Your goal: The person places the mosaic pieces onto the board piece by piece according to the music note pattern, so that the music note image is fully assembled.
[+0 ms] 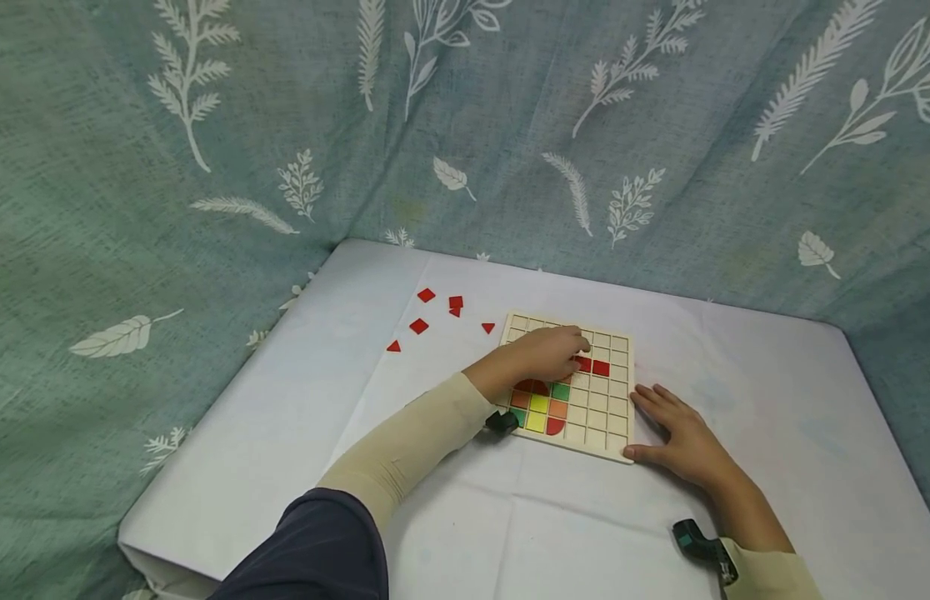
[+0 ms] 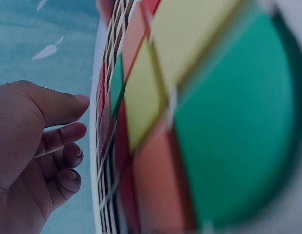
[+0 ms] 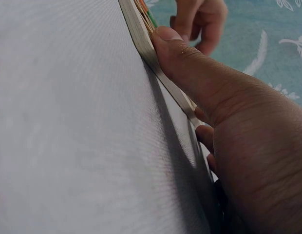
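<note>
A square wooden grid board (image 1: 597, 418) lies on the white table, partly filled with coloured pieces. Over its upper middle is my left hand (image 1: 543, 354), fingers loosely curled and thumb close to a red piece (image 1: 601, 367) in the grid. In the left wrist view, that hand (image 2: 39, 141) has a gap between thumb and fingertips, with nothing seen in it. A green rounded piece (image 2: 243, 126) and a yellow piece (image 2: 143, 92) fill the foreground there. My right hand (image 1: 678, 437) rests against the board's right edge, thumb (image 3: 190, 63) on the near corner.
Loose red pieces lie left of the board, among them a square (image 1: 418, 326), a triangle (image 1: 393, 346) and another triangle (image 1: 488, 327). A leaf-patterned cloth (image 1: 465, 125) hangs behind the table (image 1: 735, 367).
</note>
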A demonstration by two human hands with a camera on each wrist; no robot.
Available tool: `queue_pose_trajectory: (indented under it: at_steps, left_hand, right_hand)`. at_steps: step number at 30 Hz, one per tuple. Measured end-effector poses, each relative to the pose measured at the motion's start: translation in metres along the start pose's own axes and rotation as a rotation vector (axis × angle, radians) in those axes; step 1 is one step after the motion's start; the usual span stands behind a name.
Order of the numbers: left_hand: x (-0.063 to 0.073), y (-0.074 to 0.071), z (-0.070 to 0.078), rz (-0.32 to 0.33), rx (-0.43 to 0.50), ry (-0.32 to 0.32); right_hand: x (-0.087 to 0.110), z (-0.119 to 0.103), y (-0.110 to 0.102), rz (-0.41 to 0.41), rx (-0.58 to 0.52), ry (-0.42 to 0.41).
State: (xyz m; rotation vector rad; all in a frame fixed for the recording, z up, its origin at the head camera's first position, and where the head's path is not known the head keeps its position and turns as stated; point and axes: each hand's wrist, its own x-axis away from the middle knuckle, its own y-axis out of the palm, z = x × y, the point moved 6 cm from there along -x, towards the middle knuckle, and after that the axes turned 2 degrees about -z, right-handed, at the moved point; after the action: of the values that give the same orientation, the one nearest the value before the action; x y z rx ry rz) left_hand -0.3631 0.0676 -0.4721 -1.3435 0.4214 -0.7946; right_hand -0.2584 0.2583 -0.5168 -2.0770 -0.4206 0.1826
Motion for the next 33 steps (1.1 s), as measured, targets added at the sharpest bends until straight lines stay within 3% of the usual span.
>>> queue_pose_trajectory:
  at_steps: [5, 17, 22, 28, 33]
  left_hand:
    - [0.018, -0.007, -0.024, 0.025, 0.007, -0.035]
    - [0.051, -0.012, -0.084, 0.043, 0.029, -0.218]
    - [0.065, -0.012, -0.106, 0.083, 0.039, -0.314]
    - [0.078, -0.009, -0.128, 0.109, -0.001, -0.413]
    - [0.082, -0.007, -0.137, 0.105, 0.027, -0.429]
  right_hand:
    - [0.002, -0.001, -0.001, 0.0, 0.001, 0.002]
    - [0.002, 0.0, 0.0, 0.005, -0.006, 0.009]
    - [0.001, -0.001, 0.0, 0.005, -0.012, 0.007]
    - [0.001, -0.002, 0.0, 0.002, -0.012, 0.002]
    - [0.002, -0.004, -0.001, 0.004, -0.005, -0.006]
